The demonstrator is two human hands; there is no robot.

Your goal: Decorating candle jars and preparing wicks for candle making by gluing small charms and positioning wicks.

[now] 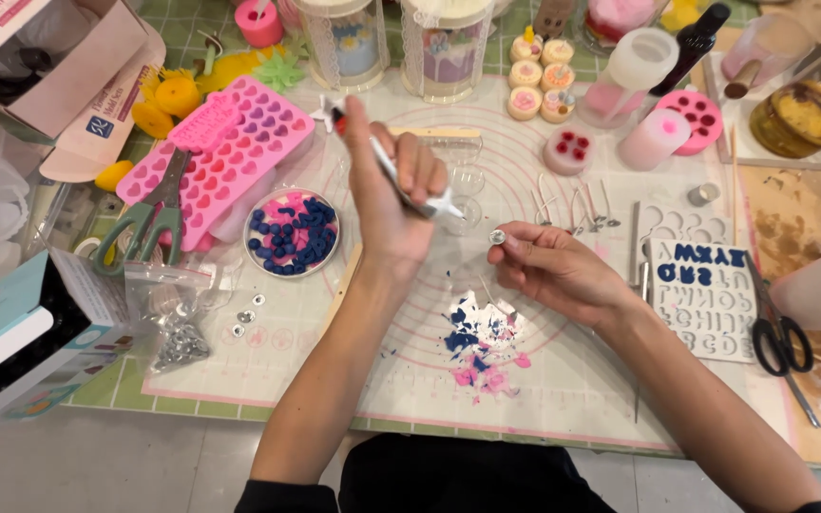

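Head view: two hands, one pen-like tool (pixel 401 180), one small metal disc (pixel 497 236).

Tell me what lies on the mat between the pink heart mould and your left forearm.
In the head view, a round dish of blue and pink wax pieces lies between the pink heart mould and the left forearm.

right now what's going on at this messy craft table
A person sits at a silicone work mat crowded with moulds and wax pieces. The left hand holds a slim pen-like tool raised above the mat, its grip closed around it. The right hand pinches a small round metal piece between its fingertips. Blue and pink wax scraps lie just below the hands. A dish of blue and pink pieces and a pink heart mould sit to the left.
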